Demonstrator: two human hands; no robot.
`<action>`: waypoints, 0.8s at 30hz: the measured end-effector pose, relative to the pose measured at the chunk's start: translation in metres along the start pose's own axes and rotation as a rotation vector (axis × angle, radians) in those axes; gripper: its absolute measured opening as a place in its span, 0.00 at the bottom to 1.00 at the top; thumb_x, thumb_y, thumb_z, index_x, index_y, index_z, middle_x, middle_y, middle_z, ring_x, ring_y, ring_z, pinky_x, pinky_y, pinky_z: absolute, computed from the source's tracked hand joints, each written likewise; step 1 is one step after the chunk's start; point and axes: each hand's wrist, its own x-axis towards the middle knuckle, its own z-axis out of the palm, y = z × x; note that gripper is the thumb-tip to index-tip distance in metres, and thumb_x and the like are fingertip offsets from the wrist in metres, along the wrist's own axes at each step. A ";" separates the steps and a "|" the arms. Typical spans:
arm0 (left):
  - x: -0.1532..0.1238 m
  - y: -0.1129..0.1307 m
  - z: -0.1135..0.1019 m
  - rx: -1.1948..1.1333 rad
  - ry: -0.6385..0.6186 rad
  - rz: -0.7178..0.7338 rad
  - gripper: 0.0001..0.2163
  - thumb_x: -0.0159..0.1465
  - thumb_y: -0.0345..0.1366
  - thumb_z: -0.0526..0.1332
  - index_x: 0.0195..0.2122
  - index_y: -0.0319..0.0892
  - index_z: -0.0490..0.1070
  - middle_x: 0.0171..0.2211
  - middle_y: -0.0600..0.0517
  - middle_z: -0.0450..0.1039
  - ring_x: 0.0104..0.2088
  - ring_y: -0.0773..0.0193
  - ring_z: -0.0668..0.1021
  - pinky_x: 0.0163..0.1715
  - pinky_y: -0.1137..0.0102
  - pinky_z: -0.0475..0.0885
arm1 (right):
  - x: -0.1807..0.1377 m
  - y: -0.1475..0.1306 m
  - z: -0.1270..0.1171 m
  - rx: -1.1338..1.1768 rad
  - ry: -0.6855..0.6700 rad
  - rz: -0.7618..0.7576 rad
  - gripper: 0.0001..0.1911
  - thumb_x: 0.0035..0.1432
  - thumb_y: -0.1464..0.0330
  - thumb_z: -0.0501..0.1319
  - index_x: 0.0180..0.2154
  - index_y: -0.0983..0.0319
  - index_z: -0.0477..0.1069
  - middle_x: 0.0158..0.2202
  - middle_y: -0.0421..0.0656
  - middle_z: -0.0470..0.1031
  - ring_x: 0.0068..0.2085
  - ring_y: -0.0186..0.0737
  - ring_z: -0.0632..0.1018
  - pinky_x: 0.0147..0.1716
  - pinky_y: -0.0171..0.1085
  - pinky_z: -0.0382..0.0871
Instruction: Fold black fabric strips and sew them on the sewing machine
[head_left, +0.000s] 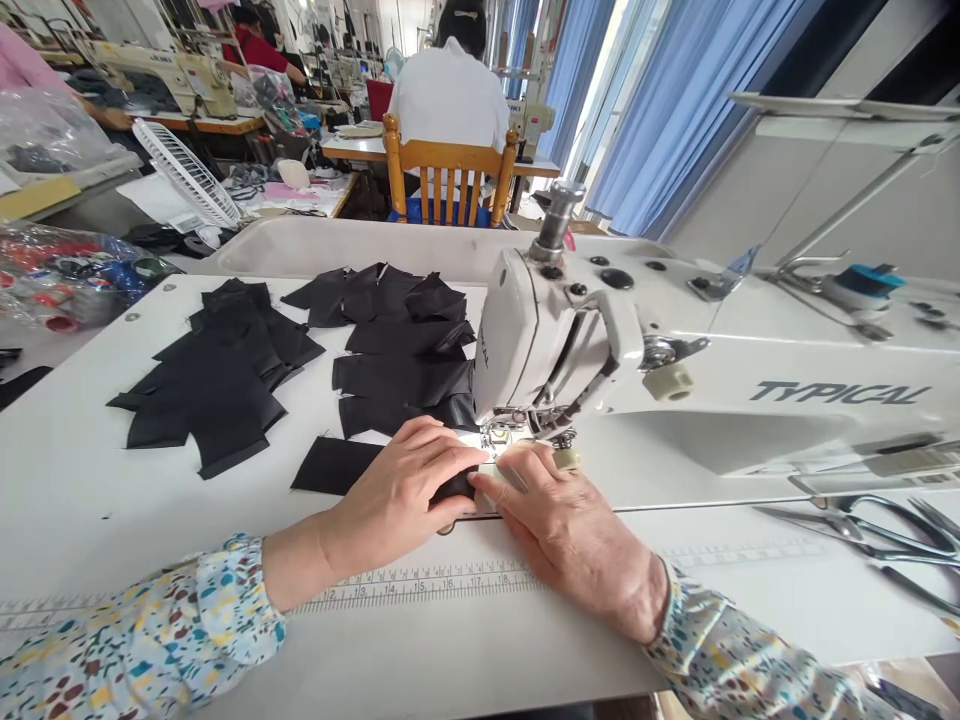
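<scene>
A strip of black fabric (334,465) lies on the sewing machine bed, its right end just in front of the presser foot (499,437). My left hand (397,475) is over that end, with the fabric gripped between thumb and curled fingers. Close beside it, my right hand (559,515) pinches the strip's right edge, thumb against the cloth and fingers bent by the needle area. The fingertips of both hands nearly meet below the white sewing machine head (555,340). Part of the strip is hidden under my left hand.
Left of the machine lie a pile of black cut pieces (217,380) and a row of black pieces (405,375). Scissors (862,525) rest at the right. A printed ruler (420,590) runs along the front. Beyond are a small fan (187,175) and a seated person (450,100).
</scene>
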 end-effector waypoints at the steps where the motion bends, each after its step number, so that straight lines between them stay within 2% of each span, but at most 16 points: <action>1: 0.000 -0.001 -0.001 0.009 -0.017 0.017 0.19 0.64 0.24 0.68 0.55 0.40 0.71 0.43 0.50 0.76 0.47 0.58 0.74 0.56 0.57 0.70 | 0.000 0.000 -0.001 -0.017 -0.007 -0.009 0.22 0.66 0.77 0.55 0.60 0.61 0.70 0.48 0.51 0.71 0.48 0.52 0.71 0.46 0.51 0.72; 3: 0.000 -0.001 -0.002 0.028 -0.048 0.033 0.17 0.66 0.26 0.67 0.55 0.41 0.72 0.44 0.49 0.76 0.48 0.57 0.74 0.55 0.56 0.70 | 0.001 0.001 -0.001 -0.041 -0.018 -0.017 0.23 0.66 0.77 0.55 0.60 0.61 0.70 0.47 0.52 0.71 0.47 0.52 0.71 0.46 0.52 0.72; 8: 0.001 -0.002 -0.003 0.059 -0.106 0.017 0.05 0.68 0.32 0.67 0.45 0.41 0.77 0.42 0.49 0.76 0.46 0.57 0.74 0.56 0.54 0.68 | -0.001 -0.001 -0.001 -0.051 -0.021 -0.001 0.23 0.66 0.77 0.55 0.61 0.60 0.70 0.50 0.52 0.72 0.49 0.52 0.73 0.48 0.52 0.72; 15: 0.001 -0.001 -0.001 0.059 -0.111 -0.032 0.09 0.67 0.32 0.68 0.48 0.43 0.79 0.44 0.49 0.76 0.49 0.56 0.73 0.56 0.56 0.69 | -0.007 -0.012 -0.001 0.173 0.071 -0.014 0.19 0.70 0.74 0.54 0.59 0.64 0.70 0.57 0.50 0.75 0.58 0.50 0.72 0.57 0.52 0.70; 20: -0.001 -0.001 -0.004 0.059 -0.080 -0.044 0.10 0.66 0.32 0.69 0.48 0.42 0.78 0.47 0.48 0.76 0.51 0.55 0.74 0.56 0.54 0.70 | -0.009 -0.013 -0.002 0.155 0.044 -0.023 0.20 0.70 0.73 0.54 0.61 0.63 0.70 0.59 0.49 0.76 0.59 0.50 0.72 0.59 0.53 0.70; 24: -0.003 -0.002 -0.008 0.079 -0.019 0.007 0.06 0.70 0.30 0.63 0.46 0.41 0.77 0.44 0.48 0.77 0.48 0.57 0.75 0.58 0.53 0.69 | -0.009 -0.011 -0.003 0.096 0.021 -0.036 0.21 0.70 0.72 0.54 0.61 0.64 0.70 0.60 0.50 0.75 0.60 0.53 0.72 0.59 0.56 0.70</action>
